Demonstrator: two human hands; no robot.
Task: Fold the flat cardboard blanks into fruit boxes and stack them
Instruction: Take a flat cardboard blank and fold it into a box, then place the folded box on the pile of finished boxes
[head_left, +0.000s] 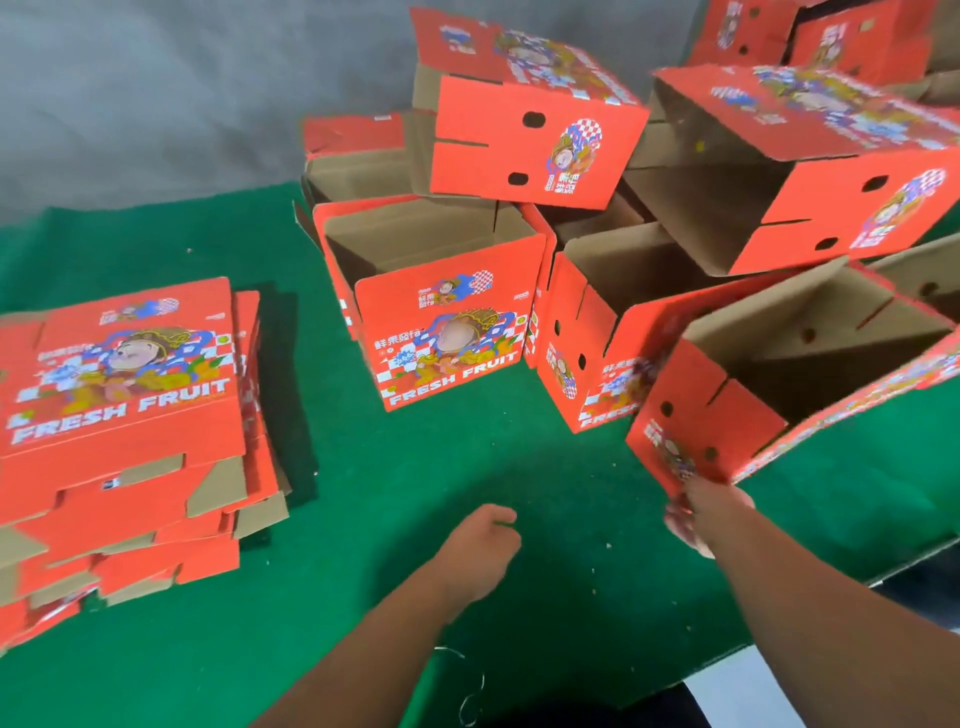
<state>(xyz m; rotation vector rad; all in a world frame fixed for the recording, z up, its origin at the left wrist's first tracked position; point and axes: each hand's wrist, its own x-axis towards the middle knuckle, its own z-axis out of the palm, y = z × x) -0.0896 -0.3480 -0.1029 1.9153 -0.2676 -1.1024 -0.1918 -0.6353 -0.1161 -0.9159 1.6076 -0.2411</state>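
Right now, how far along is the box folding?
Done: several folded boxes sit piled at the back of the green table. In hand: the right hand grips another box; the left hand holds nothing. Left: a stack of flat blanks.

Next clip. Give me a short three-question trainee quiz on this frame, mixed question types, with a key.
1. True or false: the right hand has its grip on the lower corner of a tilted, folded red cardboard fruit box.
2. Multiple choice: where does the pile of flat red cardboard blanks lie on the green cloth-covered table? A) left side B) right side C) on top of the folded boxes
3. Short answer: what is the left hand holding?

Key:
1. True.
2. A.
3. Nothing; it hangs over the green cloth with loosely curled fingers.
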